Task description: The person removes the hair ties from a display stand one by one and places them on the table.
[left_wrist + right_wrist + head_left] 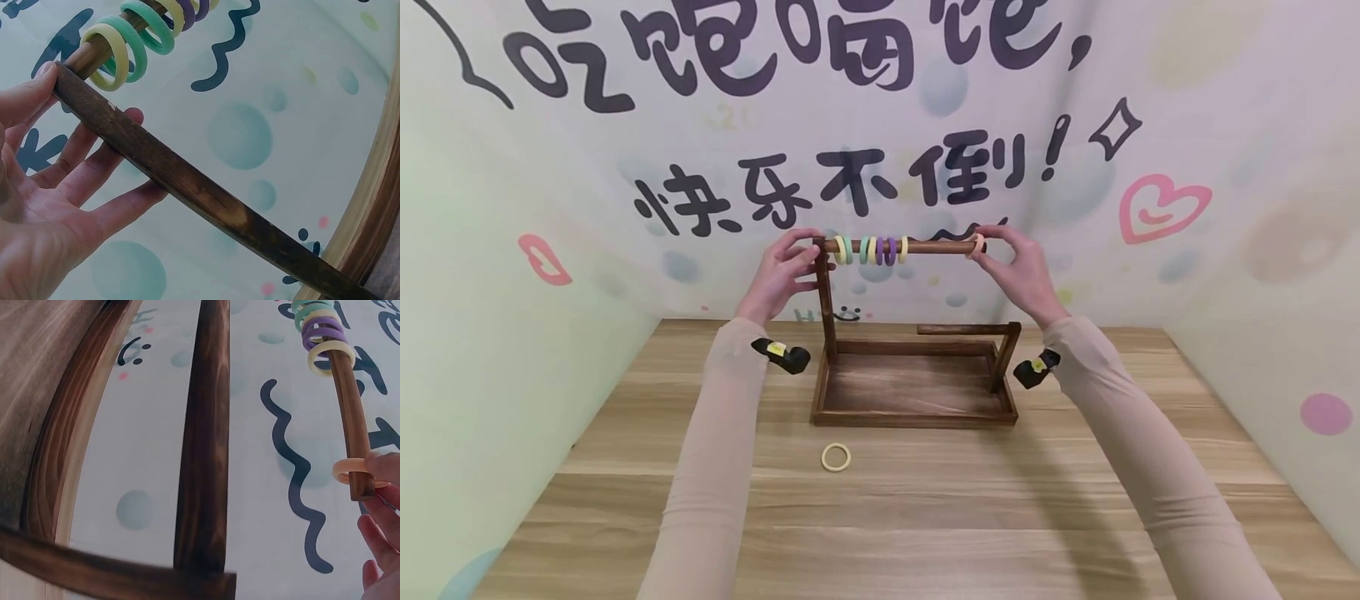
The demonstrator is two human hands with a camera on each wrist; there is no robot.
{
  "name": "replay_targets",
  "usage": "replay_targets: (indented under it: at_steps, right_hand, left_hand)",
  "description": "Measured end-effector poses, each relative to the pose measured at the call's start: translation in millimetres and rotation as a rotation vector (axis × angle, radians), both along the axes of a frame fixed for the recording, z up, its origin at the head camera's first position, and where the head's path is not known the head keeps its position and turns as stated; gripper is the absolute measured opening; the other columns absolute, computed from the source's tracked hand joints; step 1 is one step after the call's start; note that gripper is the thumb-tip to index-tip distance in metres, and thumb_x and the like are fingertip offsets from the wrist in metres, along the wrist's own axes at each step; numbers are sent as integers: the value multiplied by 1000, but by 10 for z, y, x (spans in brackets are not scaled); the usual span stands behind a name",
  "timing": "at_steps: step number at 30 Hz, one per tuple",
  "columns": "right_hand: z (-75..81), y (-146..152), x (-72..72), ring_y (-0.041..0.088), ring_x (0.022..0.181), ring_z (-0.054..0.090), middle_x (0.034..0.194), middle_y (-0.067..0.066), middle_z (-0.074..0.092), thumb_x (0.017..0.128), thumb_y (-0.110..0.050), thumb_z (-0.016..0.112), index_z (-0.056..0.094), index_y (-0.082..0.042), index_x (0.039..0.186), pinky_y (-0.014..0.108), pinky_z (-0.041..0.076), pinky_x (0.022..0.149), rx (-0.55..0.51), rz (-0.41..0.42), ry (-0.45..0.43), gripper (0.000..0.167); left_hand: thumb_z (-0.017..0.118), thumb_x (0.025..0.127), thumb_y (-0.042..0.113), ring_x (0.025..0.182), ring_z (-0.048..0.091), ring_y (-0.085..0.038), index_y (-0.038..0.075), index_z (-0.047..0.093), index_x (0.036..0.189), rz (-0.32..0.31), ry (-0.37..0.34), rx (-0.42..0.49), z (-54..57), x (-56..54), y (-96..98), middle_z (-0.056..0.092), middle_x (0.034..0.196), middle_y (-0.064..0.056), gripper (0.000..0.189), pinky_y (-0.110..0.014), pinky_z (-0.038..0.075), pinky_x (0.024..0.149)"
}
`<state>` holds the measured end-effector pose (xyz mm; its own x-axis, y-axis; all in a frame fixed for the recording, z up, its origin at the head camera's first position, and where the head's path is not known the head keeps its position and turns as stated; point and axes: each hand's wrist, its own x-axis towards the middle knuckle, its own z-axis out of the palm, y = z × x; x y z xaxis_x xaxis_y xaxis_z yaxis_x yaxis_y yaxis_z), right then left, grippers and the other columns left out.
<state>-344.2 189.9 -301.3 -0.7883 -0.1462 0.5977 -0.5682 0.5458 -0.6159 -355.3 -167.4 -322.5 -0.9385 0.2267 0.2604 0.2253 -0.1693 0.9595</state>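
A dark wooden stand carries a horizontal rod high over its tray base. Several yellow, green and purple rings hang on the rod toward its left end. At the rod's free right end, my right hand pinches an orange ring, which encircles the rod near its tip. My left hand holds the top of the stand's upright post, thumb on its upper end and fingers behind it.
A lone pale yellow ring lies on the wooden table in front of the tray base. A shorter, lower arm rises from the base's right side. Behind stands a printed wall sheet.
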Motion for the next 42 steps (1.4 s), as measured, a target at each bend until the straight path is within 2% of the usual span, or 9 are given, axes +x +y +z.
replay_targets:
  at_steps: [14, 24, 33, 42]
  right_hand:
    - [-31, 226, 91, 30, 119, 53, 123, 16, 62, 90, -14, 70, 63, 0, 122, 42, 38, 102, -11, -77, -16, 36]
    - [-54, 284, 152, 29, 115, 54, 119, 17, 64, 90, -10, 69, 63, 3, 120, 41, 39, 101, -32, -54, 18, 33]
    - [-45, 339, 254, 30, 113, 55, 120, 16, 63, 91, -15, 69, 62, 2, 122, 42, 41, 100, -41, -62, -1, 35]
    - [-36, 357, 336, 27, 109, 58, 117, 12, 65, 90, -18, 71, 64, -1, 119, 43, 44, 97, -38, -59, 12, 35]
  left_hand:
    - [56, 99, 16, 99, 65, -27, 21, 59, 114, 3, -2, 0, -14, 2, 9, 59, 102, -7, 16, -60, 43, 95]
    - [56, 99, 16, 96, 65, -25, 21, 59, 114, 5, -3, 2, -38, -6, 8, 59, 101, -6, 16, -55, 47, 90]
    - [56, 99, 16, 96, 65, -26, 23, 59, 114, 11, 6, -11, -4, -9, 21, 59, 103, -7, 16, -56, 47, 90]
    - [56, 99, 14, 92, 67, -25, 22, 61, 112, 5, -2, 35, 6, 15, 15, 60, 98, -5, 16, -47, 52, 81]
